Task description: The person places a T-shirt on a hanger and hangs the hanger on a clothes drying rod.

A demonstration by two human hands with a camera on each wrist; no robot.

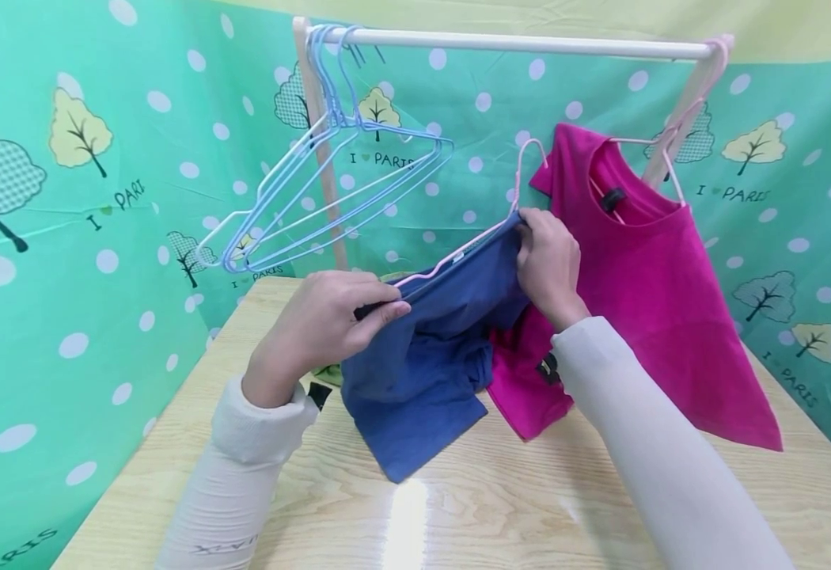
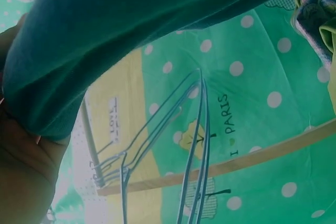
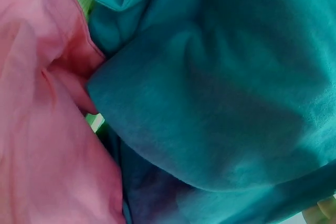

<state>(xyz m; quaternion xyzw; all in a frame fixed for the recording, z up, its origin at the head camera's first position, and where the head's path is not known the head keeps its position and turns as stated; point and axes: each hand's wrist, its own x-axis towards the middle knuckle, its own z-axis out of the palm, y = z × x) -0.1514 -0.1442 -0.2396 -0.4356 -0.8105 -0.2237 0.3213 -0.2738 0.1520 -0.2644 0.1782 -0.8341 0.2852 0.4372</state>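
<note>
Blue shorts [image 1: 415, 372] hang between my two hands, their top edge stretched slanting up to the right. A pink hanger [image 1: 451, 257] runs along that edge, its hook standing up beside my right hand. My left hand [image 1: 323, 321] pinches the left end of the edge between thumb and fingers. At the upper right end, my right hand [image 1: 549, 257] grips the cloth close below the hook. In the left wrist view the shorts [image 2: 105, 40] drape across the top, with part of my left hand [image 2: 26, 171] at the left edge. The shorts [image 3: 220, 103] fill most of the right wrist view.
A magenta T-shirt [image 1: 643, 301] hangs on another pink hanger [image 1: 672, 138] at the rack's right end. Several blue hangers [image 1: 337, 190] hang at the left of the white rail [image 1: 529, 43]. Green cloth [image 1: 328, 374] lies behind the shorts on the wooden table [image 1: 330, 507].
</note>
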